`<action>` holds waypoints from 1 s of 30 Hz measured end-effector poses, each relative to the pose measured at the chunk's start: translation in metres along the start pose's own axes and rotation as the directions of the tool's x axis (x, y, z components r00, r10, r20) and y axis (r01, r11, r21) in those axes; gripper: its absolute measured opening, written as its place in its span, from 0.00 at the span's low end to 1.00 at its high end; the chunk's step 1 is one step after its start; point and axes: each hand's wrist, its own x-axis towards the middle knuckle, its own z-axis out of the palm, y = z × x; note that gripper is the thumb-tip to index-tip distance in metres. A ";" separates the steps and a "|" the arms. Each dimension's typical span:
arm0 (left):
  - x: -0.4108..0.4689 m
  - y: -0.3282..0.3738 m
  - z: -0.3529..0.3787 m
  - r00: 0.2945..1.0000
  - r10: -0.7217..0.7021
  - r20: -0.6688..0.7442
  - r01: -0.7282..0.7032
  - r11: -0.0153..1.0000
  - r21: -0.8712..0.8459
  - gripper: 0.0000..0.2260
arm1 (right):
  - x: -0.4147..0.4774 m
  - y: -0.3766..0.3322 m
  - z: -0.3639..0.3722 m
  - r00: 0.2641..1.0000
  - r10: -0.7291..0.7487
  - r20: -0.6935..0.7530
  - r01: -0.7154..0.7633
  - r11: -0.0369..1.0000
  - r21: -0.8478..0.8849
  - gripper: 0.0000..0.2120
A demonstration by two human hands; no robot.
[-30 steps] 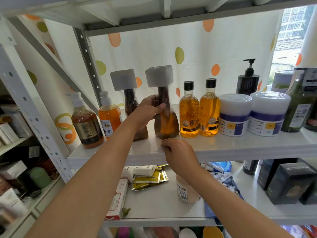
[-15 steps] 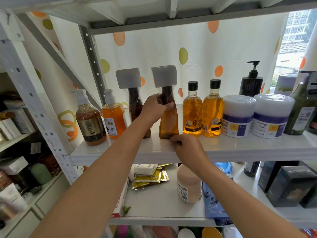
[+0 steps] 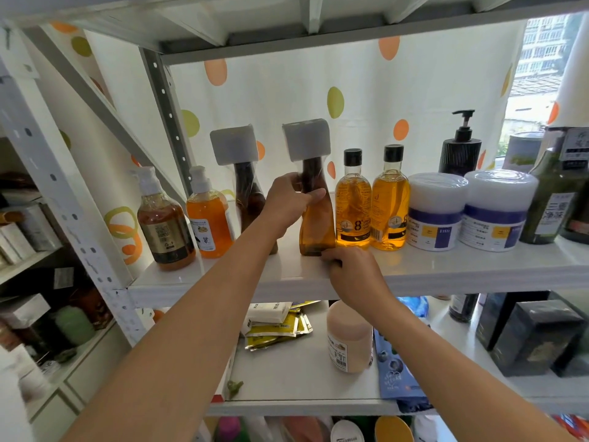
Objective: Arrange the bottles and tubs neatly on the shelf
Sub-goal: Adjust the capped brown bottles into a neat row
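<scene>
My left hand (image 3: pixel 287 200) is shut around the neck of a tall amber bottle (image 3: pixel 317 228) with a white-wrapped top, standing upright mid-shelf. My right hand (image 3: pixel 353 275) rests on the white shelf (image 3: pixel 446 272) with fingers curled and the thumb tip touching that bottle's base. A matching tall bottle (image 3: pixel 247 189) stands just left, partly behind my left wrist. To the right stand two black-capped golden bottles (image 3: pixel 353 212) and two white tubs (image 3: pixel 435 212). Two pump bottles (image 3: pixel 165 228) stand at the far left.
A black pump bottle (image 3: pixel 460 151) stands behind the tubs, and a dark green bottle (image 3: pixel 554 199) at the shelf's right end. The lower shelf holds a beige bottle (image 3: pixel 349 339), yellow sachets (image 3: pixel 277 327) and dark boxes (image 3: pixel 535 336). A perforated metal upright (image 3: pixel 57 186) stands left.
The tall amber bottle in my left hand has shifted slightly right, closing the gap to the black-capped golden bottle. My right hand stayed at its base.
</scene>
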 end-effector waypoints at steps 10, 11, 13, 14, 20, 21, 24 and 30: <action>-0.031 -0.041 -0.043 0.959 0.069 -0.273 -0.092 0.993 -0.071 0.11 | -0.004 0.008 -0.011 0.954 0.219 -0.204 -0.121 0.905 0.408 0.21; -0.038 -0.049 -0.049 0.938 0.060 -0.342 -0.097 0.991 -0.093 0.09 | -0.004 0.005 -0.010 0.954 0.218 -0.205 -0.112 0.896 0.429 0.22; -0.047 -0.064 -0.057 0.898 0.053 -0.437 -0.108 0.989 -0.100 0.07 | -0.002 -0.002 -0.004 0.960 0.197 -0.201 -0.087 0.886 0.456 0.22; -0.051 -0.071 -0.059 0.884 0.044 -0.466 -0.109 0.988 -0.113 0.07 | 0.001 -0.008 -0.001 0.964 0.175 -0.200 -0.067 0.888 0.455 0.21; -0.075 -0.097 -0.063 0.789 -0.068 -0.610 -0.124 0.956 -0.267 0.11 | 0.023 -0.068 -0.002 0.982 -0.077 -0.171 0.122 0.955 0.270 0.14; -0.077 -0.101 -0.063 0.786 -0.079 -0.613 -0.110 0.958 -0.263 0.11 | 0.029 -0.077 -0.001 0.983 -0.109 -0.147 0.143 0.958 0.250 0.16; -0.072 -0.108 -0.064 0.829 -0.117 -0.547 -0.014 0.973 -0.229 0.13 | 0.053 -0.099 0.009 0.991 -0.115 -0.061 0.126 0.965 0.230 0.23; -0.056 -0.114 -0.060 0.923 -0.089 -0.375 0.078 0.996 -0.045 0.17 | 0.111 -0.121 0.030 0.990 -0.013 0.137 -0.031 0.950 0.312 0.32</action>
